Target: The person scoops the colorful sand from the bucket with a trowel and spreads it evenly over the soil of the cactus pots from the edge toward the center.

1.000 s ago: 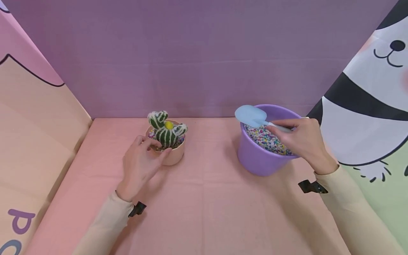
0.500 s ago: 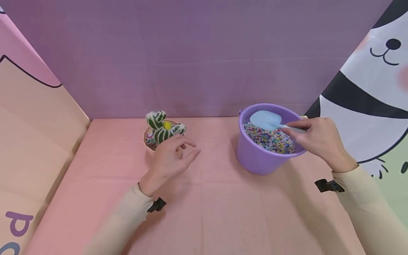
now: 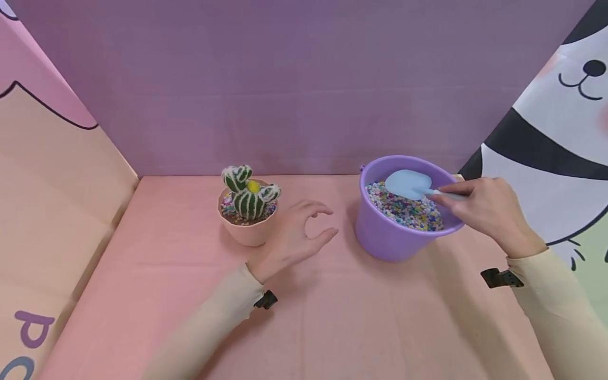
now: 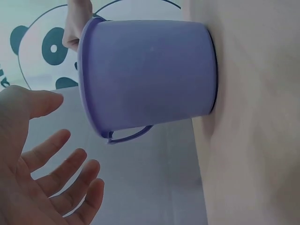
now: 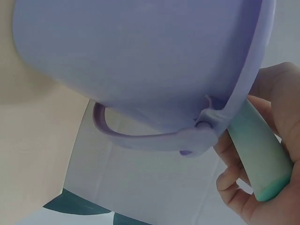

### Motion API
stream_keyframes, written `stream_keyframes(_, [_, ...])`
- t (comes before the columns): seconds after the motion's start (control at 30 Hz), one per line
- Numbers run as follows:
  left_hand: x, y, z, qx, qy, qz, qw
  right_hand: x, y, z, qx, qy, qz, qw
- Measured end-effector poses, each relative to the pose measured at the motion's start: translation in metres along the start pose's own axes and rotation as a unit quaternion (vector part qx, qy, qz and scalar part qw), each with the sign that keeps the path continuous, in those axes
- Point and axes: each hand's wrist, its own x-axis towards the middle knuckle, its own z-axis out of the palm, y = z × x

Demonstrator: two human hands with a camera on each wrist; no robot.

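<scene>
Far left, wall print with letters (image 3: 35, 330). Cactus (image 3: 249, 205), yellow bloom on top, upright in pot (image 3: 252, 233), colored beads around its base. Pot sits on pink cloth (image 3: 332, 316) near back wall (image 3: 304, 79). Left hand (image 3: 291, 235) just right of pot, overlapping its edge in head view, contact unclear; fingers released, apart, slightly bent, thumb toward bucket. Bucket (image 3: 387, 240) upright, right of left hand, bead fill (image 3: 404, 214) inside, handle (image 5: 145, 141) hanging down. Trowel (image 3: 408, 184) blade above beads within rim, touching or not unclear. Right hand (image 3: 489, 211) grasping trowel grip at bucket's right rim. Far right, panda print (image 3: 546, 142).
</scene>
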Motion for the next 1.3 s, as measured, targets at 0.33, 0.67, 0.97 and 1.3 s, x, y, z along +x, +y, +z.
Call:
stream_keyframes(0.33, [0.023, 0.005, 0.016, -0.023, -0.002, -0.006, 0.9997, 0.004, 0.005, 0.001, -0.018, -0.024, -0.002, 0.9995])
stream_keyframes(0.67, [0.044, 0.014, 0.033, -0.026, -0.015, -0.008, 0.9995, 0.006, 0.001, -0.001, -0.048, -0.039, -0.001, 0.998])
stream_keyframes(0.97, [0.056, 0.02, 0.048, -0.016, -0.018, 0.012, 0.9996, 0.003, 0.003, -0.001, -0.06, -0.035, 0.005, 0.9976])
stream_keyframes(1.3, [0.058, 0.02, 0.059, -0.025, -0.022, 0.012, 0.9994, 0.003, 0.002, 0.001, -0.069, -0.024, -0.005, 0.9973])
